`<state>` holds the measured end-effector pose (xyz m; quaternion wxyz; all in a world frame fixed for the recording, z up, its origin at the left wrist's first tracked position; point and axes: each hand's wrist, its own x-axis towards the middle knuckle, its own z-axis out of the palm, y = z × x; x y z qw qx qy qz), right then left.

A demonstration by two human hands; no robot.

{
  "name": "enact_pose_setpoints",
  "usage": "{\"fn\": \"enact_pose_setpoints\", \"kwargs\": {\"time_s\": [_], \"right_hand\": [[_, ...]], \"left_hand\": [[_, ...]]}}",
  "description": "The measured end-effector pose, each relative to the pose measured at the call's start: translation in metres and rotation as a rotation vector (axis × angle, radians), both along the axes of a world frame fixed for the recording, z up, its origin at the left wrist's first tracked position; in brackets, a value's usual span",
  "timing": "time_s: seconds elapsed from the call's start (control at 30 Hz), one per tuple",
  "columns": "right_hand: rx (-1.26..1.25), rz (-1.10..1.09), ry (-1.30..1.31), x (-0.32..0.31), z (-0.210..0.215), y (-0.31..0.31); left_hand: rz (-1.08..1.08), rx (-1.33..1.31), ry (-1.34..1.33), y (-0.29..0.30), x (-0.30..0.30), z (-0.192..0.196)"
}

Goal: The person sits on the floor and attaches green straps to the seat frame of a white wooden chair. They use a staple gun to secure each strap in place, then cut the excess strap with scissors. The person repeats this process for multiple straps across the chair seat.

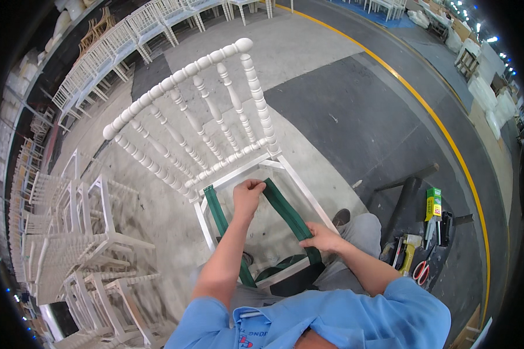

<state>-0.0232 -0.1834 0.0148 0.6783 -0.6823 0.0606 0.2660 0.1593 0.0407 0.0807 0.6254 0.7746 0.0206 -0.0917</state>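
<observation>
A white chair (259, 108) with a turned spindle back stands before me, its seat frame open in the middle. My left hand (248, 196) pinches the far end of a green webbing strap (283, 207) near the back rail of the seat. Lower on the same strap, my right hand (322, 238) grips it close to the right seat rail. A second green strap (216, 209) runs along the left side of the frame from back to front. More green webbing (281, 266) lies bunched at the front rail by my lap.
A dark stool (402, 200) on my right bears red-handled scissors (421, 271), a yellow tool (411, 253) and a green-and-yellow box (434, 203). Unfinished chair frames (99, 244) crowd the left. Rows of white chairs (140, 29) stand at the back. A yellow line (416, 86) curves across the floor.
</observation>
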Motion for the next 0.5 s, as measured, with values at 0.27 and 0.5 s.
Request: {"fn": "enact_pose_setpoints", "kwargs": {"time_s": [0.27,0.5], "right_hand": [[-0.622,-0.037,-0.355,0.133,0.020,0.023],[-0.789,0.000,-0.708,0.221,0.000,0.049]], "left_hand": [[0.088,0.380,-0.031,-0.006,0.105,-0.076],[0.224,0.469,-0.138,-0.037,0.118,-0.101]]}}
